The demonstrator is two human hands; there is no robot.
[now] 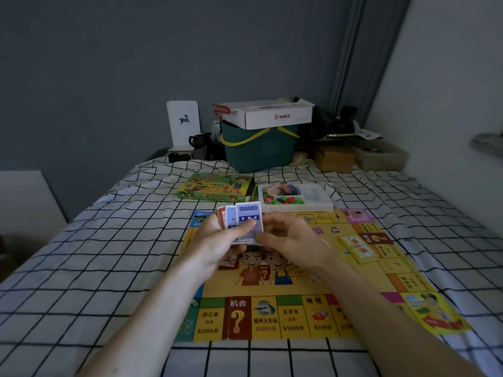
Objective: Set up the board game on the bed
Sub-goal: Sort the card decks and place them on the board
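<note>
**A:** ok so where's everything at right now?

**B:** The board (299,270) lies flat and unfolded on the bed (109,254), which has a white sheet with a black grid. Both hands are up over the far half of the board, working a fan of cards (243,221). The left hand (220,246) has its fingers curled behind the fan and its thumb pressed across the front. The right hand (288,238) pinches the front card's lower right edge between thumb and fingers. So both are clamped on the cards, neither is loose.

**A:** what do the cards look like?

**B:** The front one is purple-blue with a white border, and a couple more of the same peek out behind it, plus an orange-red one at the far left. The print is too blurry to read properly.

**A:** any other pieces out?

**B:** Yeah, a small yellow deck (358,248) sits on the right side of the board, next to a red question-mark square. Just past the board's far edge there's a white tray (318,204) with little coloured bits in its compartments. Left of the tray, just beside it, is the green lid (215,187).

**A:** and behind that?

**B:** A teal basket (258,151) with a yellow handle stands at the head of the bed, with a white carton (272,115) resting on top.
</note>
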